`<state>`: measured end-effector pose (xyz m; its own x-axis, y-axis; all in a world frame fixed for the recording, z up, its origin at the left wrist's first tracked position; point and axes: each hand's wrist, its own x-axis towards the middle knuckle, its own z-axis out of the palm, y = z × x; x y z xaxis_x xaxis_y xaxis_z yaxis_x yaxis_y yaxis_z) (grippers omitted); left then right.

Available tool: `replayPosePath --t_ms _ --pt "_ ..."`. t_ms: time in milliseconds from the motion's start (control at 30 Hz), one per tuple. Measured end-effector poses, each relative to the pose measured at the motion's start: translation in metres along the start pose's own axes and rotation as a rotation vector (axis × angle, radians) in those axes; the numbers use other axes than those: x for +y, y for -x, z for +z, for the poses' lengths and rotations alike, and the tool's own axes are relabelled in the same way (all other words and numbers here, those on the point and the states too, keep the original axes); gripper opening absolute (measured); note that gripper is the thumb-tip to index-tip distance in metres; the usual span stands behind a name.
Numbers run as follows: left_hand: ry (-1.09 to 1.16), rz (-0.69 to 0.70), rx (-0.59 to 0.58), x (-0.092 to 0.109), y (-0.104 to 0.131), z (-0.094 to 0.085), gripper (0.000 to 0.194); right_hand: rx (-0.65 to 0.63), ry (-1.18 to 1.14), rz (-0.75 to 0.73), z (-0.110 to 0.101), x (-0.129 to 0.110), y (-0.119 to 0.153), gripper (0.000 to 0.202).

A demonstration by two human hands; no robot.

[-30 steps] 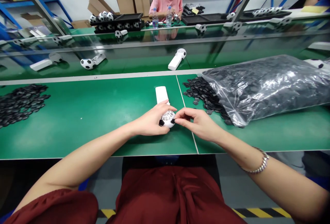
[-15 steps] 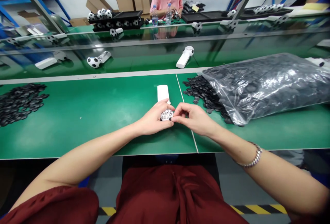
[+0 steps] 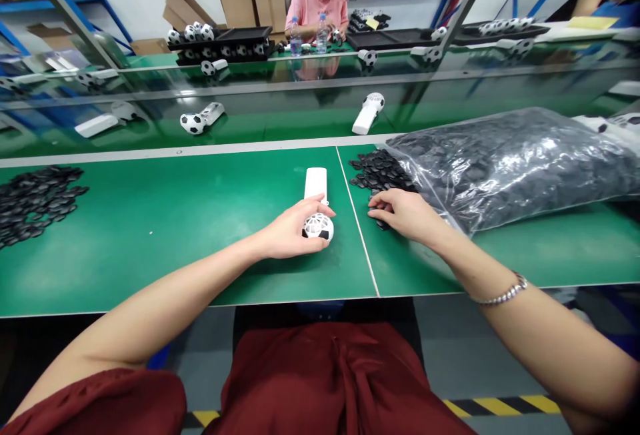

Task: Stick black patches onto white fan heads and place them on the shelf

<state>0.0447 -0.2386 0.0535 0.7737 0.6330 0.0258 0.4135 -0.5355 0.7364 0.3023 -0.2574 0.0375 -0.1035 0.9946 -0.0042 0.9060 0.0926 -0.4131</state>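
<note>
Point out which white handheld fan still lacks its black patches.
The fan under the left hand: its ball head is mostly bare white lattice, unlike the patched fan on the belt.

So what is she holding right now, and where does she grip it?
The left hand grips the small fan by its round ball-like head. The right hand rests on loose black pieces.

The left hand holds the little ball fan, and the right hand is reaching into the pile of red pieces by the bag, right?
Not quite. In the head view the pieces are black, not red. The rest holds: the left hand holds the ball fan, and the right hand reaches into the pile by the bag.
</note>
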Motion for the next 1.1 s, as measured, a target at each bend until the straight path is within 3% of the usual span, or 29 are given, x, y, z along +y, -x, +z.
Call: replayPosePath --t_ms 67,200,333,467,533,700,1100 --pt "-0.044 0.009 0.03 0.0 0.002 0.003 0.046 -0.01 -0.011 0.001 0.0 -0.003 0.0 0.007" --pt "-0.158 -0.128 0.182 0.002 0.008 0.009 0.06 -0.003 -0.065 -0.052 0.0 -0.006 0.001 0.005" --pt "-0.097 -0.104 0.061 0.003 0.011 -0.002 0.061 0.023 -0.218 -0.157 -0.001 -0.018 0.008 0.008" --pt "-0.083 0.01 -0.063 0.001 0.012 -0.018 0.059 0.048 -0.308 -0.387 -0.002 -0.039 0.013 0.014" --pt "-0.086 0.024 -0.056 0.0 0.011 -0.02 0.057 0.054 -0.355 -0.431 -0.001 -0.048 0.014 0.015" --pt "-0.058 -0.052 0.061 0.0 0.01 -0.012 0.051 0.024 -0.513 -0.38 0.007 -0.059 0.011 0.009" --pt "-0.011 -0.035 0.044 0.001 0.006 -0.01 0.043 -0.017 -0.358 -0.703 0.012 -0.071 0.002 0.012"
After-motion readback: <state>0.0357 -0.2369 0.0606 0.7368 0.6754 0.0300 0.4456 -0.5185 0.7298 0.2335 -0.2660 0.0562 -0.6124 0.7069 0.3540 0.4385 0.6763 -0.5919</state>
